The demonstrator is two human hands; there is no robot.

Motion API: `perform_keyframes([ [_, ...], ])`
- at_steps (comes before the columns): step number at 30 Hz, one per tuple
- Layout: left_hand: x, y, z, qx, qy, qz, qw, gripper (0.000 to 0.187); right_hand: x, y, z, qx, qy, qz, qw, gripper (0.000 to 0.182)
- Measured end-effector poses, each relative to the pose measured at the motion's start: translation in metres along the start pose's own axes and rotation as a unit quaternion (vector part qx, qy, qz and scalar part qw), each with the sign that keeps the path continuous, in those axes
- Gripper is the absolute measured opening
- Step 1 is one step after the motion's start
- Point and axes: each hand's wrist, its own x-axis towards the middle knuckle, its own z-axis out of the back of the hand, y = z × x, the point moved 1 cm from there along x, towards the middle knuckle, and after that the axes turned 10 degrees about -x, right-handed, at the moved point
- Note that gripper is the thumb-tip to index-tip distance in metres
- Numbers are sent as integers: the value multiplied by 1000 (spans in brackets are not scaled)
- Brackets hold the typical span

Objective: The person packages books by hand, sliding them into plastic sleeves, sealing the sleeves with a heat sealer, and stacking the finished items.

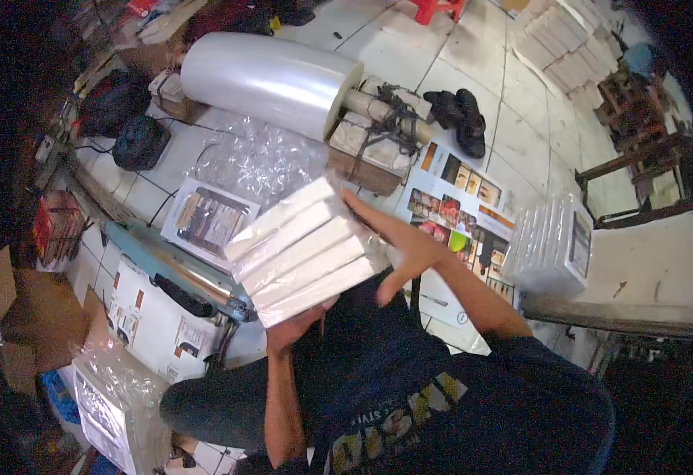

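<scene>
A stack of books (303, 252), wrapped in clear plastic with its pale page edges facing up, is held above my lap. My left hand (295, 328) grips its lower edge from beneath, with the fingers partly hidden by the stack. Against the right side of the stack lies my right hand (410, 247); its fingers reach behind the far corner and the thumb stands apart. Just beyond the stack, a printed book (210, 223) lies beside loose clear plastic film (259, 158).
A large roll of clear film (271, 79) rests on bundled blocks at the back. A long sealing machine (180, 273) stands at left. Wrapped stacks sit at right (551, 244) and lower left (113, 412). Printed sheets (461, 206) and black sandals (461, 119) lie on the tiles.
</scene>
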Motion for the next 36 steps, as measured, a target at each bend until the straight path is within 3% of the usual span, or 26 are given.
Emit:
perform_keyframes([
  [1,0,-10,-5,80,-6,-18,997,49,8,-9,16,105,-21,-29,994,108],
  [2,0,-13,-7,75,-5,-18,997,49,16,-18,30,211,-41,-60,975,86],
  [3,-1,-14,-8,69,-12,11,997,48,23,-20,46,74,-134,-152,976,60],
  [4,-3,-15,-8,63,-21,41,997,48,30,-22,61,-66,-221,-237,944,36],
  [6,-1,-22,-13,92,-4,31,995,45,31,-79,76,-322,-276,-229,876,22],
  [8,1,-20,-7,120,1,18,993,44,32,-103,71,-336,-253,-240,875,20],
  [10,-2,3,12,214,72,14,974,60,37,-118,65,-345,-219,-249,878,18],
  [11,-5,20,24,211,59,18,975,60,35,-125,63,-317,-252,-253,878,18],
  [12,-7,40,36,85,61,88,991,70,35,-129,61,-289,-288,-257,876,18],
  [13,-9,47,41,-43,65,154,985,81,38,-125,63,-338,-242,-267,870,15],
  [14,-14,49,47,-46,61,155,985,81,39,-130,60,-338,-238,-267,871,15],
  [15,-16,48,48,-339,43,240,909,83,39,-141,58,-437,-232,-188,849,10],
  [16,-15,46,45,-600,26,301,741,85,39,-145,59,-532,-222,-104,811,7],
  [17,-11,44,44,-602,31,299,739,85,39,-150,61,-511,-220,-43,830,3],
  [18,-8,39,43,-204,126,187,953,80,40,-146,64,-515,-218,-40,828,3],
  [19,-8,35,42,241,186,32,952,78,41,-142,66,-515,-220,-24,828,4],
  [21,-10,41,47,286,194,28,938,79,45,-127,68,-516,-219,-3,828,6],
  [23,-11,53,53,330,205,25,921,80,48,-82,68,-426,-204,-114,874,9],
  [24,-15,62,55,174,184,76,964,80,51,-53,71,-428,-202,-116,873,9],
  [25,-17,66,57,15,158,125,979,80,59,-23,74,-359,-125,-188,906,12],
  [26,-16,64,56,13,158,126,979,80,63,1,75,-283,-45,-257,923,17],
  [28,-13,45,45,79,161,108,978,77,68,40,71,-223,-104,-59,967,20],
  [31,-15,27,34,171,146,83,971,72,69,127,47,-135,-104,-97,981,13],
  [34,-12,34,40,72,80,52,993,74,59,158,21,-107,-33,-109,988,8],
  [36,-11,15,28,101,65,16,993,75,60,160,11,-238,32,28,970,7],
])
